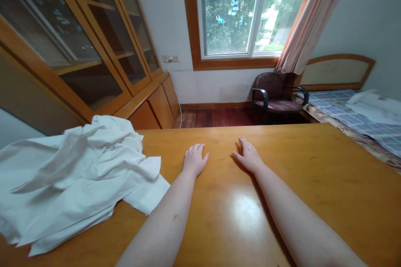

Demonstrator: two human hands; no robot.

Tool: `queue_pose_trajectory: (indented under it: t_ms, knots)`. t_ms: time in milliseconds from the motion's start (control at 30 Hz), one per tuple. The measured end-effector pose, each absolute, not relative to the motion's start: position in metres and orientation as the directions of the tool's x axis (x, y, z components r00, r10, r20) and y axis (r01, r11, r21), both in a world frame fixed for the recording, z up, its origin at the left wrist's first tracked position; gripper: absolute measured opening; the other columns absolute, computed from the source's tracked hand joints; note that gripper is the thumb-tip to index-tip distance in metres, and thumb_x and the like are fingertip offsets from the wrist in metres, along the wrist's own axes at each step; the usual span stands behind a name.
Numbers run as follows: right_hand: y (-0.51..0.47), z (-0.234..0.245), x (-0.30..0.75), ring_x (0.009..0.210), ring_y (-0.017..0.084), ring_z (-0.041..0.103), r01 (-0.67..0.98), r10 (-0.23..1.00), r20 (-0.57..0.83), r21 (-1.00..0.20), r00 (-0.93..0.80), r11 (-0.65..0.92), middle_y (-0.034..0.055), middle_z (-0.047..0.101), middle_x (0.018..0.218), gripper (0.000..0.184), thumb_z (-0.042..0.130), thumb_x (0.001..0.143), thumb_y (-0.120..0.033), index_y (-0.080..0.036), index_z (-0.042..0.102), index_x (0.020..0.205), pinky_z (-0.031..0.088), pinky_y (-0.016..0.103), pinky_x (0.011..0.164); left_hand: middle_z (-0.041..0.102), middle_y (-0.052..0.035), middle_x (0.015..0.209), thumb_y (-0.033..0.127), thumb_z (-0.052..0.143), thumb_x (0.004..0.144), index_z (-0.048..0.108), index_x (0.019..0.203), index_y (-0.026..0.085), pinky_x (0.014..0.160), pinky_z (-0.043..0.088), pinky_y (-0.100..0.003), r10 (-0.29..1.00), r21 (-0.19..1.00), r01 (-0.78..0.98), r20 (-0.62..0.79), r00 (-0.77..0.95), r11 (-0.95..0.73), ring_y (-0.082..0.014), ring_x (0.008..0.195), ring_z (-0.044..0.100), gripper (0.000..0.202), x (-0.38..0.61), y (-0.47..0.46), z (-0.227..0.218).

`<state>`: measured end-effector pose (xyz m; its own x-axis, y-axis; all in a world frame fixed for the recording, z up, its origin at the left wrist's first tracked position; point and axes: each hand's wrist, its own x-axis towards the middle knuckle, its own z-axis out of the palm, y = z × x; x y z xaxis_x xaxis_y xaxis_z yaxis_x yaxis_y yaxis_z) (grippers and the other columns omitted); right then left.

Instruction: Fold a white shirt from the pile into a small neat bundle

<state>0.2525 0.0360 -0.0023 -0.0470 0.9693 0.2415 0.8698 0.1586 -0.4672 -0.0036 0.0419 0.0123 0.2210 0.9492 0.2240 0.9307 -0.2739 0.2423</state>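
My left hand (194, 160) rests palm down on the wooden table (219, 192), thumb apart from the fingers, holding nothing. To its right, my right hand (248, 155) touches the tabletop on its side edge, thumb and fingers apart and nothing between them. A gap of bare wood separates the two hands. At the left lies a crumpled white cloth (84, 171), perhaps a garment; its folds hide its exact kind. One flap of it reaches close to my left forearm, and neither hand is on it.
A glass-door wooden cabinet (115, 29) stands along the left wall. Past the table's far edge are a dark red armchair (274, 91), a window (232, 12) and a pink curtain (316, 21). A bed (369, 110) is at the right. A white cord (177, 91) hangs from a wall socket.
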Motion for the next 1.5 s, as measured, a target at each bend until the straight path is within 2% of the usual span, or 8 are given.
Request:
queue_pose_trajectory:
  t_ms: [133, 233, 367, 733, 900, 1033, 1167, 1500]
  knots:
    - [0.031, -0.002, 0.245, 0.139, 0.026, 0.020, 0.895, 0.978, 0.194, -0.420, -0.073, 0.150, 0.0178, 0.025, 0.150, 0.081, 0.052, 0.079, -0.052, -0.010, 0.026, 0.144, 0.016, 0.042, 0.113, 0.032, -0.0101, 0.148, 0.059, 0.041, 0.084, 0.032, 0.141, 0.021, 0.109, 0.022, -0.042, 0.948, 0.179, 0.935, 0.141, 0.284, -0.306, -0.0264, 0.135, 0.029, 0.070, -0.002, 0.049, 0.007]
    - [0.030, -0.003, 0.244, 0.140, 0.027, 0.015, 0.907, 0.983, 0.170, -0.400, -0.067, 0.131, 0.0181, 0.021, 0.151, 0.085, 0.052, 0.078, -0.056, -0.011, 0.023, 0.145, 0.011, 0.046, 0.113, 0.021, -0.0122, 0.152, 0.067, 0.037, 0.081, 0.023, 0.146, 0.018, 0.111, 0.013, -0.050, 0.960, 0.168, 0.945, 0.049, 0.276, -0.280, -0.0279, 0.140, 0.018, 0.083, -0.002, 0.056, 0.004]
    - [0.032, -0.003, 0.246, 0.141, 0.026, 0.012, 0.913, 0.986, 0.150, -0.386, -0.077, 0.131, 0.0185, 0.017, 0.152, 0.087, 0.050, 0.079, -0.058, -0.010, 0.020, 0.146, 0.010, 0.046, 0.113, 0.018, -0.0111, 0.153, 0.066, 0.034, 0.082, 0.019, 0.146, 0.015, 0.113, 0.012, -0.046, 0.969, 0.193, 0.950, 0.059, 0.239, -0.246, -0.0249, 0.141, 0.014, 0.083, -0.002, 0.058, 0.002]
    - [0.036, -0.004, 0.248, 0.141, 0.029, 0.007, 0.967, 0.994, 0.091, -0.244, -0.052, 0.073, 0.0199, 0.015, 0.152, 0.092, 0.041, 0.080, -0.065, -0.004, 0.019, 0.146, 0.004, 0.048, 0.112, 0.019, -0.0149, 0.152, 0.060, 0.043, 0.082, 0.018, 0.146, 0.011, 0.115, 0.011, -0.041, 0.960, 0.178, 0.951, 0.166, 0.224, -0.253, -0.0264, 0.141, 0.011, 0.084, -0.002, 0.053, 0.002]
    - [0.036, -0.004, 0.247, 0.141, 0.029, 0.007, 0.977, 0.997, 0.055, -0.204, -0.046, 0.056, 0.0200, 0.014, 0.152, 0.096, 0.038, 0.078, -0.069, -0.004, 0.019, 0.146, 0.004, 0.047, 0.112, 0.016, -0.0167, 0.153, 0.066, 0.041, 0.079, 0.020, 0.145, 0.009, 0.114, 0.010, -0.042, 0.972, 0.153, 0.962, 0.101, 0.211, -0.225, -0.0280, 0.141, 0.010, 0.090, 0.000, 0.054, 0.000]
    - [0.036, -0.002, 0.246, 0.141, 0.029, 0.009, 0.984, 0.999, -0.004, -0.175, -0.046, 0.044, 0.0188, 0.015, 0.152, 0.094, 0.035, 0.080, -0.070, -0.004, 0.021, 0.146, 0.005, 0.046, 0.112, 0.021, -0.0161, 0.151, 0.069, 0.037, 0.079, 0.025, 0.144, 0.010, 0.114, 0.010, -0.043, 0.972, 0.131, 0.963, 0.046, 0.230, -0.234, -0.0279, 0.140, 0.014, 0.089, 0.000, 0.057, -0.003]
    - [0.037, 0.000, 0.245, 0.141, 0.028, 0.010, 0.987, 0.998, -0.049, -0.158, -0.043, 0.035, 0.0165, 0.016, 0.152, 0.093, 0.031, 0.081, -0.070, -0.004, 0.020, 0.146, 0.006, 0.047, 0.112, 0.022, -0.0158, 0.151, 0.070, 0.036, 0.079, 0.026, 0.144, 0.010, 0.113, 0.011, -0.042, 0.971, 0.127, 0.963, 0.047, 0.234, -0.238, -0.0269, 0.140, 0.015, 0.089, 0.000, 0.058, -0.003]
    - [0.038, -0.001, 0.245, 0.141, 0.027, 0.010, 0.986, 0.998, -0.045, -0.160, -0.042, 0.035, 0.0159, 0.015, 0.152, 0.094, 0.029, 0.081, -0.071, -0.005, 0.020, 0.146, 0.007, 0.047, 0.112, 0.022, -0.0155, 0.151, 0.069, 0.037, 0.078, 0.026, 0.144, 0.010, 0.113, 0.012, -0.042, 0.973, 0.132, 0.964, 0.042, 0.229, -0.232, -0.0271, 0.140, 0.016, 0.089, 0.000, 0.058, -0.001]
